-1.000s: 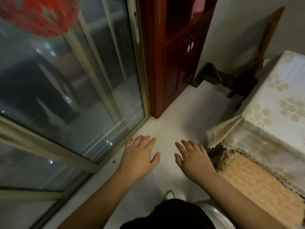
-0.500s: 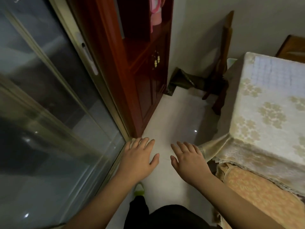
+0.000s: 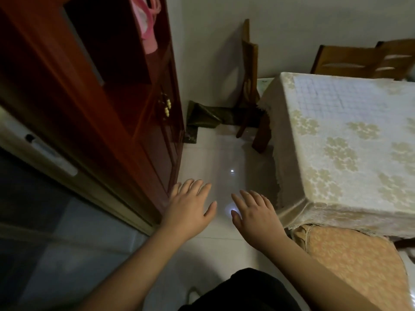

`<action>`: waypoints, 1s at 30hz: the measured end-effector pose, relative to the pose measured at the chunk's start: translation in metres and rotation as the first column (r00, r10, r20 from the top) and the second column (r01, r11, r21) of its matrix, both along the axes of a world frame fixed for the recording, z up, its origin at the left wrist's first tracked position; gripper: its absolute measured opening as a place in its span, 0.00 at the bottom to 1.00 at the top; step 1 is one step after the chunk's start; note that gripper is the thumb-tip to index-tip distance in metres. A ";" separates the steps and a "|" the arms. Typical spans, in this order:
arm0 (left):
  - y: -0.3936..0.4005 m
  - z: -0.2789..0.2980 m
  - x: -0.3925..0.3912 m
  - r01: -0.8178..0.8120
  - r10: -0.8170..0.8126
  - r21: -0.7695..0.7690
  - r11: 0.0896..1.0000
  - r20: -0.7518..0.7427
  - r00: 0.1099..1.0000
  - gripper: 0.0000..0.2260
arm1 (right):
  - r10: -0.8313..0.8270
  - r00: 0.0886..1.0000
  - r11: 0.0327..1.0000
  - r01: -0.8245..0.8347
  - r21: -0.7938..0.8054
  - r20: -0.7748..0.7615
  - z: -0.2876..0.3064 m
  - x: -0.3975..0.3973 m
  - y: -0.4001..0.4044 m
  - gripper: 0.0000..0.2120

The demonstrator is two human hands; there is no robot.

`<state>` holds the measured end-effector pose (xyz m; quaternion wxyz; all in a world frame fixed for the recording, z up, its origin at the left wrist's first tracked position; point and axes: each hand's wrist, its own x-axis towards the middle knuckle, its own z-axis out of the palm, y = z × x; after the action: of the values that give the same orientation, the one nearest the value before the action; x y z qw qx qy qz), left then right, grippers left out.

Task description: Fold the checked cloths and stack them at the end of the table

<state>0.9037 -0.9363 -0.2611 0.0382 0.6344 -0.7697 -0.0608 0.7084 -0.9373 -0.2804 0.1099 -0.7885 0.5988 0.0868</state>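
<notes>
hovering: left hand, right hand | grip: fingers spread, holding nothing | beside table

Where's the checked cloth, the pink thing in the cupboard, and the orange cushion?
checked cloth (image 3: 345, 97): head view, middle of its squares on the table.
pink thing (image 3: 147, 25): head view, its middle, hanging in the cupboard.
orange cushion (image 3: 350, 261): head view, centre of its patterned top.

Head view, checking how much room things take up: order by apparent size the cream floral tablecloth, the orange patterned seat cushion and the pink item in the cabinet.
1. Cream floral tablecloth
2. Orange patterned seat cushion, though nearness enlarges it
3. Pink item
</notes>
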 end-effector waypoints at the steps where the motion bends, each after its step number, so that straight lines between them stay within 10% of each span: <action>1: -0.013 -0.002 0.000 0.019 -0.019 0.004 1.000 -0.002 1.000 0.26 | -0.018 1.000 1.000 0.018 -0.002 0.015 -0.001 0.001 -0.010 0.31; 8: -0.118 -0.015 -0.023 0.131 -0.130 0.023 0.991 -0.008 0.991 0.26 | -0.090 0.993 0.996 0.091 0.001 0.074 0.001 -0.013 -0.098 0.39; 30: -0.473 -0.012 -0.126 0.323 -0.326 0.091 0.942 0.025 0.945 0.29 | -0.306 0.944 0.936 0.322 -0.145 0.122 -0.020 -0.122 -0.414 0.24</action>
<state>0.7774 -1.4094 -0.2733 -0.0151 0.5011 -0.8609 -0.0865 0.5864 -1.3510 -0.3009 0.0865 -0.6924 0.7161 -0.0195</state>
